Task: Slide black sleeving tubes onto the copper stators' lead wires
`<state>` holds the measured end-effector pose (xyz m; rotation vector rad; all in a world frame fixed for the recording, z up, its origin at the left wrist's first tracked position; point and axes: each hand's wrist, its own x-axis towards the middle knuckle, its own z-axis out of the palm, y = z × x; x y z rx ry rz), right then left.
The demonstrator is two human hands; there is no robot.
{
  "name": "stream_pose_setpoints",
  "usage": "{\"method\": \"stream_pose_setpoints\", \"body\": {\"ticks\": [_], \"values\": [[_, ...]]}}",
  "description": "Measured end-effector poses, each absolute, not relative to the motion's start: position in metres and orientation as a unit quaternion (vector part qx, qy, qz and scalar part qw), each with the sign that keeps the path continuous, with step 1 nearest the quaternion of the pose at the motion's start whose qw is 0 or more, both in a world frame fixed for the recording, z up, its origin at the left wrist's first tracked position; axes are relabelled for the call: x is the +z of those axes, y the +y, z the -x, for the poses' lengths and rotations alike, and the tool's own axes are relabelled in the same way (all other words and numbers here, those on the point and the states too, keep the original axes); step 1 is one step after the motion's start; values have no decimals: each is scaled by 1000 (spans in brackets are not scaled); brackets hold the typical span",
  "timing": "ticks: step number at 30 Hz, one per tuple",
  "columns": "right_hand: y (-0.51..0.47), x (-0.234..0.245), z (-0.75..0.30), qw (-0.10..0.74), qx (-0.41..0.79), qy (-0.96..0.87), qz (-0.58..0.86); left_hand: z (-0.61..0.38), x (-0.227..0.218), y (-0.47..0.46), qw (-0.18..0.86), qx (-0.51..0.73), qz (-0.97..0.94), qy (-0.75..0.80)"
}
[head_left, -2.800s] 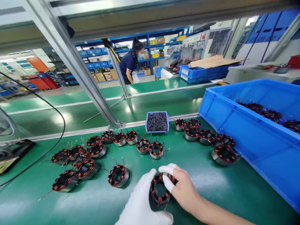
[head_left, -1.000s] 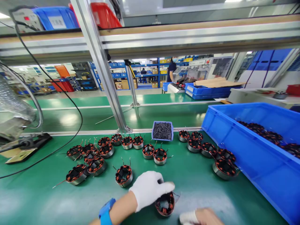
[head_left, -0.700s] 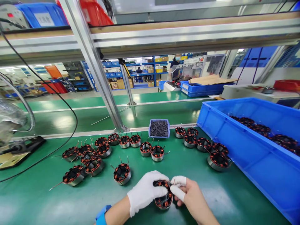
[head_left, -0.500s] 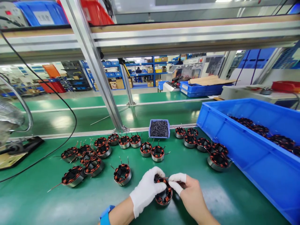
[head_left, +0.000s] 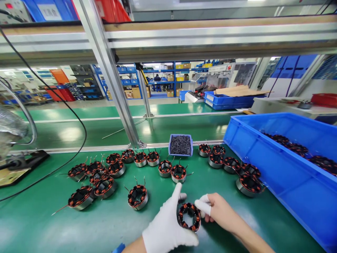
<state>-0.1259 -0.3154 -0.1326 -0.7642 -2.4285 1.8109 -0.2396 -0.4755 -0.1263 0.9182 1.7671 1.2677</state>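
A motor stator (head_left: 189,217), a steel ring with copper windings and a black lining, is between my hands low over the green bench. My left hand (head_left: 168,221), in a white glove, curves around its left side, thumb below and fingers above. At its right rim, my right hand (head_left: 214,209) has its thumb and forefinger, in white finger cots, pinched together; whatever is between them is too small to make out. Another stator (head_left: 138,196) stands to the left with its leads upward. Behind my hands are two more, including a nearer stator (head_left: 178,173).
Several stators (head_left: 104,187) cluster at left, and more stators (head_left: 231,164) stand at right beside a large blue bin (head_left: 279,182) holding others. A small tray (head_left: 180,145) of black tubing pieces sits at the back. A metal post (head_left: 113,77) and a black cable (head_left: 81,123) are at left.
My left hand has turned and opened wider around the stator, with its thumb now at the bottom. The stator has shifted slightly right, and my right hand has moved right along with it.
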Motion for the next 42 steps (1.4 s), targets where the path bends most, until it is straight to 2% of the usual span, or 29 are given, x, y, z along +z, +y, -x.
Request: {"method": "stream_pose_setpoints", "body": {"ticks": [3, 5, 8, 10, 12, 14, 16, 19, 20, 22, 24, 27, 32, 42], "values": [[-316, -127, 129, 23, 612, -749, 251, 231, -131, -471, 395, 511, -363, 672], [-317, -116, 131, 52, 571, -784, 237, 231, -126, -467, 400, 510, -379, 660], [-318, -92, 138, 88, 335, -926, 151, 236, -115, -463, 409, 482, -408, 659], [-321, -77, 145, 70, 171, -980, 70, 239, -113, -462, 407, 475, -424, 655], [-323, -68, 149, 47, 101, -993, 35, 240, -117, -464, 397, 479, -438, 649], [-323, -65, 152, 42, 118, -990, 64, 240, -123, -470, 392, 479, -440, 650], [-315, -64, 156, 34, 194, -977, 81, 244, -122, -477, 390, 467, -434, 664], [-285, -57, 178, 44, 278, -957, 68, 263, -93, -479, 346, 461, -445, 686], [-271, -53, 191, 64, 265, -959, 84, 274, -78, -473, 306, 465, -463, 690], [-245, -46, 221, 91, 138, -972, 168, 303, -47, -450, 143, 467, -479, 730], [-226, -43, 251, 93, 87, -973, 195, 336, -26, -414, -8, 300, -550, 779], [-213, -47, 284, 75, 51, -978, 190, 376, -22, -356, -16, 204, -587, 783], [-207, -62, 303, 56, 10, -982, 178, 409, -51, -306, 12, 94, -619, 780], [-199, -63, 312, 76, -11, -978, 191, 424, -65, -299, -1, 84, -614, 785]]}}
